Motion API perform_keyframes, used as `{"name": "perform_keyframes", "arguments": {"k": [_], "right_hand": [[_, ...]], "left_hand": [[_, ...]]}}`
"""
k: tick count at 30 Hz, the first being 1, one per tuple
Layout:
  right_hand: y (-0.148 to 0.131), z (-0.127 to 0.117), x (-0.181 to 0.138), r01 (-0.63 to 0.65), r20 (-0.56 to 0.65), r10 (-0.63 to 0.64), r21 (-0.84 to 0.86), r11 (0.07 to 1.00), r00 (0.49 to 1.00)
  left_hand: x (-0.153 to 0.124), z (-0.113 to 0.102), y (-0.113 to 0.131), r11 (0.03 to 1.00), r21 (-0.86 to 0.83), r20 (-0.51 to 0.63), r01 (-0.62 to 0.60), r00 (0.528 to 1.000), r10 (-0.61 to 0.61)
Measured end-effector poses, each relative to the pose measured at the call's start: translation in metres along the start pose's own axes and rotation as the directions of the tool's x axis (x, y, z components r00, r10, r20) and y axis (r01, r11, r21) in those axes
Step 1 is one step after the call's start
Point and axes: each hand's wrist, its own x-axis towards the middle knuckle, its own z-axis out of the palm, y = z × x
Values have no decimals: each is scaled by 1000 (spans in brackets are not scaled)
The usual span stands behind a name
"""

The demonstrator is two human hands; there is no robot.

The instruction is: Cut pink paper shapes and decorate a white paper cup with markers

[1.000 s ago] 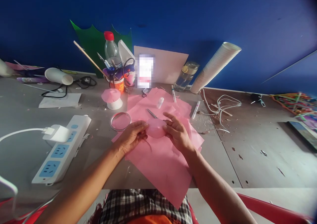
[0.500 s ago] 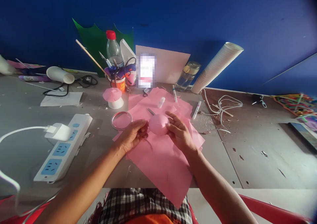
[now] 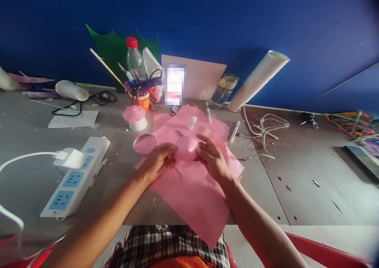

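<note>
Both my hands hold a small round pink paper piece [image 3: 187, 148] above a pile of pink paper sheets [image 3: 194, 193] on the grey table [image 3: 310, 181]. My left hand [image 3: 158, 161] pinches its left edge with curled fingers. My right hand [image 3: 211, 159] grips its right edge, fingers bent around it. A pair of scissors [image 3: 179, 133] lies on the sheets just behind the piece. A clear round ring [image 3: 144, 144] sits on the table left of my left hand.
A white power strip [image 3: 75, 177] with a plugged charger lies at the left. A pink-topped white cup [image 3: 135, 118], a pen holder [image 3: 142, 92], a bottle [image 3: 134, 60], a jar [image 3: 223, 90], a leaning stack of paper cups [image 3: 257, 80], markers and white cables [image 3: 266, 128] line the back.
My hands have turned and shaped the pink paper piece between them; it looks rounder and sits slightly higher than a second ago. The hands stayed in place.
</note>
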Motion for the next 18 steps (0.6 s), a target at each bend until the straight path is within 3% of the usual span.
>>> {"name": "perform_keyframes", "arguments": {"k": [4,6,8,10,12,15,18], "right_hand": [[-3,-1,1,-15,-59,17,28,999,998],[-5,-2,1,-21,-75,25,50,999,997],[-6,-4,1,-27,-70,30,46,999,997],[-6,-4,1,-37,-55,39,32,999,998],[-6,-3,1,-49,-42,50,26,998,998],[-7,-1,0,-77,-34,78,33,996,996],[-9,1,0,-126,-21,127,62,990,992]], "left_hand": [[0,1,-2,992,91,-84,-83,992,91],[-2,1,-3,950,237,-180,-203,952,248],[-4,1,-3,849,421,-192,-321,883,429],[-7,-1,-4,699,581,-66,-418,831,552],[-9,-2,-6,520,695,129,-497,798,589],[-8,-4,-12,288,769,363,-571,760,539],[-6,-7,-16,130,786,483,-605,731,482]]}}
